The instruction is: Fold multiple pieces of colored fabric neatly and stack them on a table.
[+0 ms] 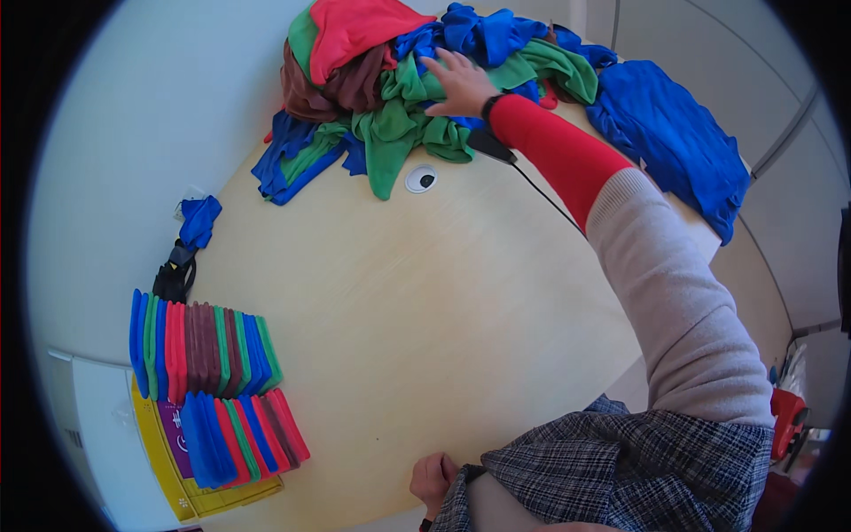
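Observation:
My right hand (pixel 463 84) reaches out over a heap of crumpled cloths at the far side of the table, fingers spread and nothing held. Right beneath it lie a green cloth (pixel 390 133) and blue cloths (pixel 479 34). A red cloth (pixel 363 31) tops the heap at the left, over a brown cloth (pixel 355 84). My left hand (pixel 433 479) rests at the near table edge, its fingers curled into a fist with nothing showing in it.
Folded cloths (pixel 208 350) stand in two rows at the left, partly on a yellow packet (pixel 160 457). A cable grommet (pixel 421 179) sits in the table (pixel 399 310). A black cable runs under my right arm. A large blue cloth (pixel 669 142) drapes at the far right.

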Demonstrator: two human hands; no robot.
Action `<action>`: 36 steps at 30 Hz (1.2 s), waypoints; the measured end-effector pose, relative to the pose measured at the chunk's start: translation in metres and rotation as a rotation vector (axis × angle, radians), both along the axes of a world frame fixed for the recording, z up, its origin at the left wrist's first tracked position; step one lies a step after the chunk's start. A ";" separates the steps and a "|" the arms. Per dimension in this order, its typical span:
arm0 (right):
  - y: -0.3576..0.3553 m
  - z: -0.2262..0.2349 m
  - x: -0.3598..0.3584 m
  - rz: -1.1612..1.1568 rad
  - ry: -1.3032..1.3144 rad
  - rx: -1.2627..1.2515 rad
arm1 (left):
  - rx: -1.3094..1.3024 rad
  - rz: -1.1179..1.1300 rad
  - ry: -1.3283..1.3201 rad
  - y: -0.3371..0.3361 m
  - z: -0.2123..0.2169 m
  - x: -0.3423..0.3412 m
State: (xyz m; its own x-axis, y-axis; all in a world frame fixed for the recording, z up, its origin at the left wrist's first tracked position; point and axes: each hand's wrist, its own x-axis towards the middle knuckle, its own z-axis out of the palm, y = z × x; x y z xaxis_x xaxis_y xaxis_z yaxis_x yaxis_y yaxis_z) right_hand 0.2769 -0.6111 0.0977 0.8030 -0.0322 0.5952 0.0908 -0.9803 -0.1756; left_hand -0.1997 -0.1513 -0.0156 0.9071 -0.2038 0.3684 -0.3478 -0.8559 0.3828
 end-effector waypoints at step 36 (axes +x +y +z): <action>-0.132 0.066 -0.274 -0.086 0.843 -0.217 | -0.025 -0.042 -0.089 -0.004 0.003 0.000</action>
State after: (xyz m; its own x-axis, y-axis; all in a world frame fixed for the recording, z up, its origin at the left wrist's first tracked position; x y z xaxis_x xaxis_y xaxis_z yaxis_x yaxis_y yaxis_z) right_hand 0.0030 -0.7435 0.1639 0.9783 -0.0676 -0.1958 -0.0608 -0.9973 0.0407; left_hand -0.1996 -0.1553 -0.0122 0.8610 -0.2311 0.4530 -0.4173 -0.8302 0.3697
